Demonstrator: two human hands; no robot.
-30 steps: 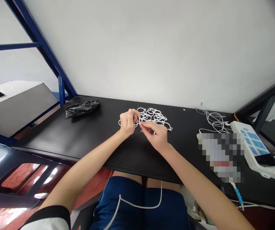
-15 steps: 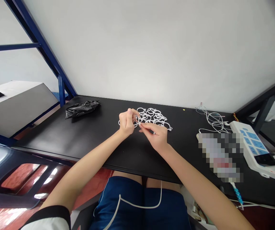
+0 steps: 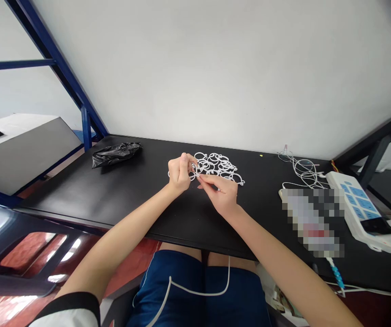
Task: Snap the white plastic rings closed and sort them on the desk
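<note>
Several white rings (image 3: pixel 227 169) with small end loops lie in a loose heap on the black desk (image 3: pixel 195 213). In front of the heap, my left hand (image 3: pixel 180 172) is closed with its fingers curled on a white ring. A bit of white ring shows beside its fingertips, and another curve peeks out at its left. My right hand (image 3: pixel 220 188) pinches the same small white piece between thumb and fingertips, close to the left fingers. How the piece is joined between the fingertips is too small to make out.
A crumpled black plastic bag (image 3: pixel 116 154) lies at the back left. On the right are eyeglasses (image 3: pixel 299 160), a tangled white cable (image 3: pixel 306 175), a blurred-out phone (image 3: pixel 313 222) and a white power strip (image 3: pixel 358 204). A white wall (image 3: pixel 215 81) stands behind the desk.
Almost nothing differs; both hands keep their hold at the same place, and the view has shifted very slightly.
</note>
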